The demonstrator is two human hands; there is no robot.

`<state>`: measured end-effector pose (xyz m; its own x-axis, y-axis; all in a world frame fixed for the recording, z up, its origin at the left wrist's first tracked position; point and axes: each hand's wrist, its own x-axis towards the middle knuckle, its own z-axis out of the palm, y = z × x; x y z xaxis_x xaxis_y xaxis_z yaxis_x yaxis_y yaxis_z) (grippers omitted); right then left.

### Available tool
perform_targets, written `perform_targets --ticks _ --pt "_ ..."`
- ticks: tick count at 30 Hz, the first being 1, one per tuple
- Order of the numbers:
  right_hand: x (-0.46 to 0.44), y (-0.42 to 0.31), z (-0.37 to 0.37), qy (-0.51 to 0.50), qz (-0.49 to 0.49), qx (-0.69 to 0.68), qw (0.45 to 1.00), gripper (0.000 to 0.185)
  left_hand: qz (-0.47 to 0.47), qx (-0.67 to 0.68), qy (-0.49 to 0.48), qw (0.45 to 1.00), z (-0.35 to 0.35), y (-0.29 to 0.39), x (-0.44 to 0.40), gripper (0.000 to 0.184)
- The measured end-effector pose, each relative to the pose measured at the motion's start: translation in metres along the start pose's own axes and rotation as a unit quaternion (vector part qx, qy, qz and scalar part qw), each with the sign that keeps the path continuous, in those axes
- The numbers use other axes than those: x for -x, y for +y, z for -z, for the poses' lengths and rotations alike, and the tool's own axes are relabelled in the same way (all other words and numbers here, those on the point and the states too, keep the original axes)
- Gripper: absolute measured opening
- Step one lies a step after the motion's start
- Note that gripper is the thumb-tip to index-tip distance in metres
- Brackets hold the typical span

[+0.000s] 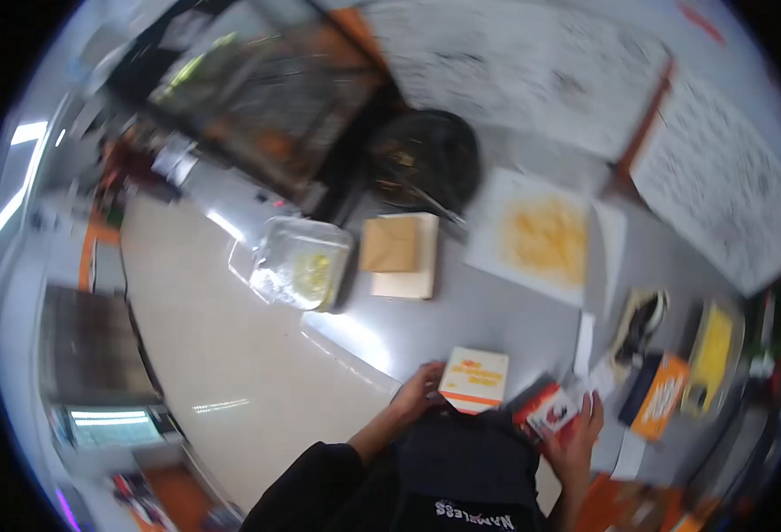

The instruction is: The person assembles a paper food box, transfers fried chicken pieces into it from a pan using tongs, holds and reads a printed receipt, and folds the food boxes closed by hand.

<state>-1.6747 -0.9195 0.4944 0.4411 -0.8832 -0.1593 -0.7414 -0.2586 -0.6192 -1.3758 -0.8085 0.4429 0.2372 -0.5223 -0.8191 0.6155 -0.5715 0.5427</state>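
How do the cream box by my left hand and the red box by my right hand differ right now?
Colour: the cream box carries yellow-orange print and an orange band; the red box has a white panel with a dark and red mark.
Place: the cream box is beside the left hand; the red box is at the right hand.
Both are printed and near the counter's near edge.

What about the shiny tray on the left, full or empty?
Partly full: the shiny tray holds something yellow-green, with bare bottom beside it.
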Motion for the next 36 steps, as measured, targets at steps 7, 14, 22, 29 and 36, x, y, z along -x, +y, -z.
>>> perform_targets --ticks 7,14,22,29,36 --pt "-0.044 -0.072 -0.019 -0.013 0.123 -0.053 0.991 0.076 -0.041 0.137 -0.011 0.99 0.051 -0.023 -0.028 0.058" --pt "-0.067 -0.127 -0.036 0.145 0.207 0.031 0.967 0.058 -0.115 0.093 -0.068 0.987 0.122 -0.01 -0.032 0.051" --pt "-0.092 -0.29 -0.125 0.197 0.202 0.046 0.958 0.041 -0.279 -0.051 -0.323 0.903 0.287 0.166 0.045 0.037" --pt "-0.104 -0.436 -0.217 0.162 0.267 0.007 0.95 0.04 -0.701 0.036 -0.033 0.711 0.432 0.428 0.118 0.055" --pt "-0.086 -0.492 -0.268 0.12 0.113 -0.038 0.986 0.039 -0.824 -0.018 0.072 0.561 0.425 0.605 0.138 0.085"
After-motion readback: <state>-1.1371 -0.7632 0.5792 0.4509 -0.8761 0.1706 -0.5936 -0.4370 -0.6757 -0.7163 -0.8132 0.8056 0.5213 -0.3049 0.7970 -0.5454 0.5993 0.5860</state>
